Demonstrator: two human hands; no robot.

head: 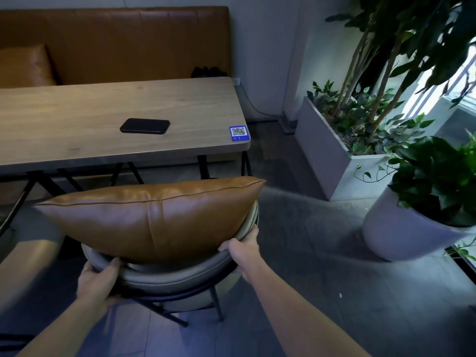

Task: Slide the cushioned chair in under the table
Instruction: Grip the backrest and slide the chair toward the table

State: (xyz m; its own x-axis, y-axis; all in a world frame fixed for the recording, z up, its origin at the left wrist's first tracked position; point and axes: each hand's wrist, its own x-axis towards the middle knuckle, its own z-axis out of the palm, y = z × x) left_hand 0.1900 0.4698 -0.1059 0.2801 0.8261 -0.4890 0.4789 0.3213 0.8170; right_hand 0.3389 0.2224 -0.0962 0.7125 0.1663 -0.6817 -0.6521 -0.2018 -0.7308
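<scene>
Head view: both hands are clenched on the curved grey backrest of the cushioned chair (164, 275), the left hand (99, 275) at its left end, the right hand (243, 251) at its right end and slightly farther forward. A tan cushion (152, 215) stands on the seat, long axis running left to right. Directly ahead of the hands, the chair faces the counter (77, 119), near its front edge and apparently not yet under it. A straight forward push looks right.

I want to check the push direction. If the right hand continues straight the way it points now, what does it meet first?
The right hand already grips the chair backrest; straight on, it probably meets the brown cushion first, though depth is unclear.
</scene>
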